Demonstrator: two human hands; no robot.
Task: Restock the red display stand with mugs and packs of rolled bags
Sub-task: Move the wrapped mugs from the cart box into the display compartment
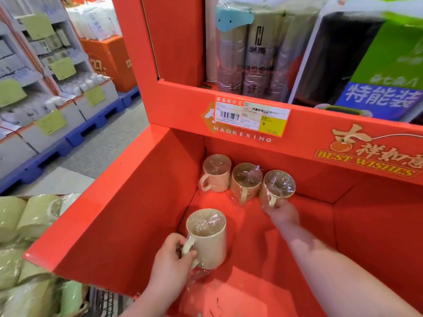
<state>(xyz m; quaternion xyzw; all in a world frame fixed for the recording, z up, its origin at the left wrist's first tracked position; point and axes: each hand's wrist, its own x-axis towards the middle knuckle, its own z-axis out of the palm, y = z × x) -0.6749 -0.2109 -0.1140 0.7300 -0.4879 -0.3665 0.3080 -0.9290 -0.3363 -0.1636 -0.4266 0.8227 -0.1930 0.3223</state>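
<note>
Red display stand (pixel 137 213); cream mugs (pixel 246 181); white-and-yellow price label (pixel 251 115) at twelve o'clock; green mugs (pixel 13 216) at eight o'clock.

In the lower bin of the display stand (pixel 128 216), three mugs (pixel 246 181) are set in a row along the back wall, starting near the back left corner. The rightmost mug (pixel 278 185) is held at its handle by the right hand (pixel 282 213). Before the row, nearer the front edge, a fourth mug (pixel 207 239) is held by the left hand (pixel 170 264). Above and behind, packs of rolled bags (pixel 251 53) are placed on the upper shelf (pixel 309 120).
</note>
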